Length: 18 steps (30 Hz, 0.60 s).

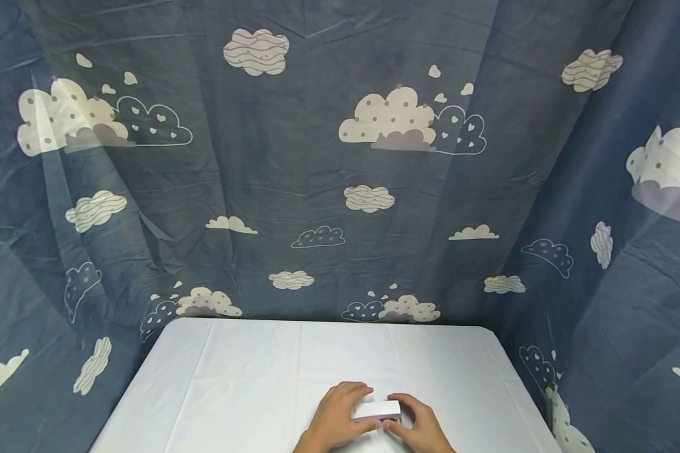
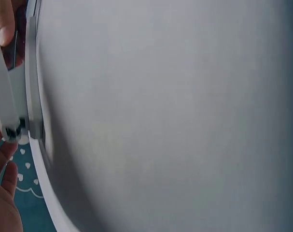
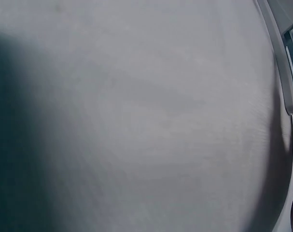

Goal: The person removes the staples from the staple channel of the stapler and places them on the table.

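Step (likely handling): your left hand (image 1: 335, 416) and right hand (image 1: 419, 423) grasp white object (image 1: 376, 410); next move probably needs even support.

A bare left hand (image 1: 338, 416) is showing rounded fingertips (image 1: 369, 390) at six o'clock in the head view, a bare right hand (image 1: 418, 426) near five.
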### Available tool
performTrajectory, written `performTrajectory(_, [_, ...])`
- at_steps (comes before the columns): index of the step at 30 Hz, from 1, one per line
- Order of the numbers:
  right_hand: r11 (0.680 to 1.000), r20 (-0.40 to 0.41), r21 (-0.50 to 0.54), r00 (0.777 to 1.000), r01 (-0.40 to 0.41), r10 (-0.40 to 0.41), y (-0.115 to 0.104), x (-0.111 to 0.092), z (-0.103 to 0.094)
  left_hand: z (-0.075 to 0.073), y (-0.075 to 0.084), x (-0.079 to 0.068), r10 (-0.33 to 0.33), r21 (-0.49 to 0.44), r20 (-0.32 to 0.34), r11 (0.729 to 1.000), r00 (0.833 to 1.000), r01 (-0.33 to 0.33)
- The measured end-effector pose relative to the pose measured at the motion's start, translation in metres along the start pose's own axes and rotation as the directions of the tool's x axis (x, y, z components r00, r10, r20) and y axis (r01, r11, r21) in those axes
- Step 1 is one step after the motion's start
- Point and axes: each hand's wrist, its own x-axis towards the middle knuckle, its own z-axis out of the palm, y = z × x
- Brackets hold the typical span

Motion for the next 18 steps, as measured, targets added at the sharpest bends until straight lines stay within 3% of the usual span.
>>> performTrajectory(5, [0.999, -0.045, -0.014, 0.998, 0.033, -0.034, 0.004, -0.003, 0.003, 0.008, 0.007, 0.002, 0.022, -0.008, -0.03, 1.0, 0.999, -0.022])
performTrajectory(11, [0.997, -0.066, 0.064, 0.997, 0.039, -0.035, 0.006, -0.006, 0.007, 0.015, 0.013, 0.002, 0.029, -0.018, -0.052, 0.999, 0.998, -0.03])
performTrajectory(18, [0.994, -0.12, 0.102, 0.992, 0.047, -0.035, 0.008, -0.008, 0.01, 0.019, 0.013, 0.005, 0.084, -0.036, -0.103, 0.995, 0.991, -0.088])
